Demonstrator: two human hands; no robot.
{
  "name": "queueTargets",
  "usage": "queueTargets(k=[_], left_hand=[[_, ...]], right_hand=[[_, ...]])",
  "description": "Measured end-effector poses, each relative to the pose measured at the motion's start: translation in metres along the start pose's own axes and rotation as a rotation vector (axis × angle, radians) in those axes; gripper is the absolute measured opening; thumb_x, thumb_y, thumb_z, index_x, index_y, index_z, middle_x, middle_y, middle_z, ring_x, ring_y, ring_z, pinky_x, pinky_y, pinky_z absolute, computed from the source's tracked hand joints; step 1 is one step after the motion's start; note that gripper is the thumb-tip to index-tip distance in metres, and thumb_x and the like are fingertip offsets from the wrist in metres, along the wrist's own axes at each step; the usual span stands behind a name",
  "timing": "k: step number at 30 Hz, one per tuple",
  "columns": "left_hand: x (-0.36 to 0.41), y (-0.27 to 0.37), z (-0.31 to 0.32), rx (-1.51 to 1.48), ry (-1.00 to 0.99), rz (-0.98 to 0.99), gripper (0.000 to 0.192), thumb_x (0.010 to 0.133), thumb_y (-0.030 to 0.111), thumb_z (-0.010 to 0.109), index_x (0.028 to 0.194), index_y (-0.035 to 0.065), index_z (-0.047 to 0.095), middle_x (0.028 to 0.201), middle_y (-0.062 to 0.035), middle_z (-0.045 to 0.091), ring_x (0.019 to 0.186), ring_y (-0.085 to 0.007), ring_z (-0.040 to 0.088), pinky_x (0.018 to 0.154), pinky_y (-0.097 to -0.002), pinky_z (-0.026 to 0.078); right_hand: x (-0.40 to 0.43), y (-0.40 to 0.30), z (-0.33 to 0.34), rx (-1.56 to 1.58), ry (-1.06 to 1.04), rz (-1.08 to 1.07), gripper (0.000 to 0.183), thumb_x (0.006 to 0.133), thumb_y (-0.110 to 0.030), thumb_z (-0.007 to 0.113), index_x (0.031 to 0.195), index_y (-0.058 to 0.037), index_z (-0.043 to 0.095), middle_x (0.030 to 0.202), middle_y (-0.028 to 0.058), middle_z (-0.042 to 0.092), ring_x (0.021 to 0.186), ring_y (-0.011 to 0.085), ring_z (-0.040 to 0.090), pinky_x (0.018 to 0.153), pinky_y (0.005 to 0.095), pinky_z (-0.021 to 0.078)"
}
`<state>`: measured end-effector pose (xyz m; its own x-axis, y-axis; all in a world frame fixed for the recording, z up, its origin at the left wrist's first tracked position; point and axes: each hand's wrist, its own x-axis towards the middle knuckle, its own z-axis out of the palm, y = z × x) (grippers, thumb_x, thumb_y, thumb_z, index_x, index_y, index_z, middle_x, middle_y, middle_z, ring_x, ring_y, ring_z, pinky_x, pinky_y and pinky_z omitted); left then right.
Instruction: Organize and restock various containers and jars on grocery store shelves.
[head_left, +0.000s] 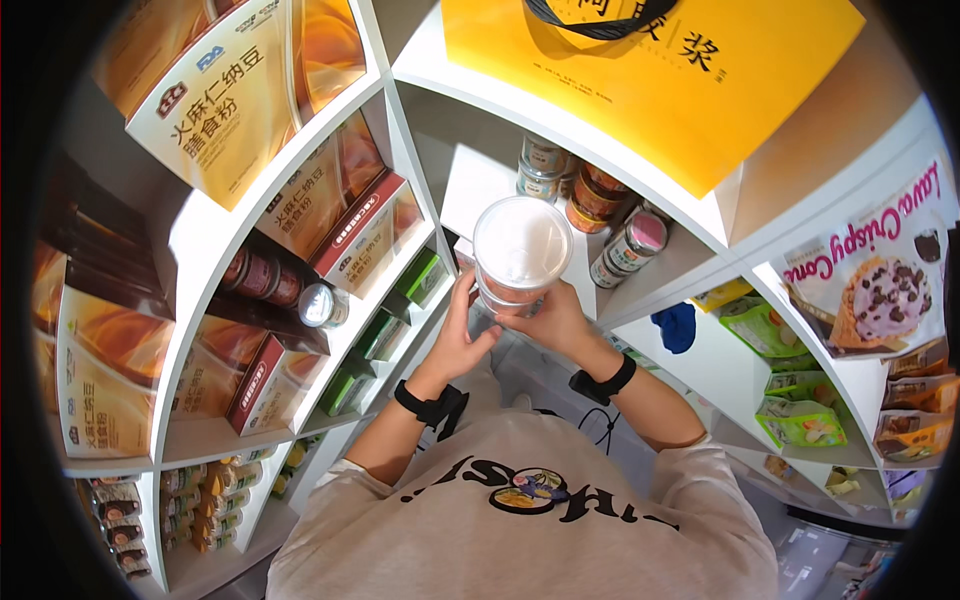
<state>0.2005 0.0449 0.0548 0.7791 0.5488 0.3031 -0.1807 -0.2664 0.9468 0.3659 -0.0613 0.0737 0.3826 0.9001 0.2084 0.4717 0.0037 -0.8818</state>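
Note:
A round tub with a clear plastic lid (523, 241) is between my two hands, in front of an open shelf compartment. A second tub (506, 302) shows below it, so they look stacked. My right hand (553, 321) grips the lower part from the right, thumb across the near side. Against the left side rests my left hand (459, 341), fingers up along the tub and thumb apart; its fingertips are partly hidden. Beyond the tubs, on the white shelf (484, 184), stand pale-labelled cans (540, 166), orange-brown tins (595, 199) and a pink-topped jar (628, 246).
A large yellow bag (660, 82) with a black handle stands on the shelf above. Boxed food powder (367, 232) and a silver-lidded jar (324, 306) fill shelves at left. Green pouches (801, 420), a blue item (675, 328) and an ice-cream-cone package (877, 270) are at right.

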Motion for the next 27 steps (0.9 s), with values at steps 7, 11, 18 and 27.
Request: queueTargets(k=[7,11,18,27], left_hand=[[0.066,-0.033,-0.012,0.163,0.006,-0.046,0.094,0.068,0.018,0.087,0.143,0.0052,0.032,0.137,-0.0203,0.041,0.130,-0.0330,0.042,0.103,-0.0418,0.040],[0.103,-0.064,-0.028,-0.050,0.001,-0.181,0.087,0.068,0.019,0.087,0.136,-0.0014,0.037,0.127,-0.0176,0.051,0.119,-0.0285,0.052,0.096,-0.0391,0.046],[0.149,-0.099,-0.059,-0.127,-0.058,-0.156,0.089,0.069,0.019,0.086,0.138,-0.0039,0.035,0.133,-0.0170,0.052,0.124,-0.0258,0.050,0.104,-0.0368,0.041],[0.177,-0.116,-0.071,-0.157,-0.062,-0.197,0.086,0.067,0.018,0.087,0.136,-0.0022,0.040,0.130,-0.0167,0.055,0.122,-0.0257,0.053,0.103,-0.0363,0.042]], right_hand=[[0.052,0.052,0.032,-0.005,0.082,0.119,0.077,0.067,-0.024,0.085,0.128,-0.0017,0.044,0.115,0.0191,0.064,0.104,0.0335,0.066,0.085,0.0394,0.0533],[0.086,0.085,0.059,-0.097,0.232,0.074,0.072,0.070,-0.026,0.083,0.125,-0.0010,0.045,0.111,0.0193,0.066,0.102,0.0350,0.066,0.084,0.0400,0.0538],[0.134,0.100,0.076,-0.111,0.292,0.114,0.070,0.069,-0.030,0.084,0.121,0.0005,0.047,0.111,0.0215,0.065,0.100,0.0359,0.066,0.083,0.0405,0.0537],[0.167,0.103,0.072,-0.137,0.292,0.158,0.073,0.070,-0.030,0.083,0.124,0.0015,0.046,0.116,0.0219,0.063,0.107,0.0373,0.063,0.088,0.0408,0.0518]])
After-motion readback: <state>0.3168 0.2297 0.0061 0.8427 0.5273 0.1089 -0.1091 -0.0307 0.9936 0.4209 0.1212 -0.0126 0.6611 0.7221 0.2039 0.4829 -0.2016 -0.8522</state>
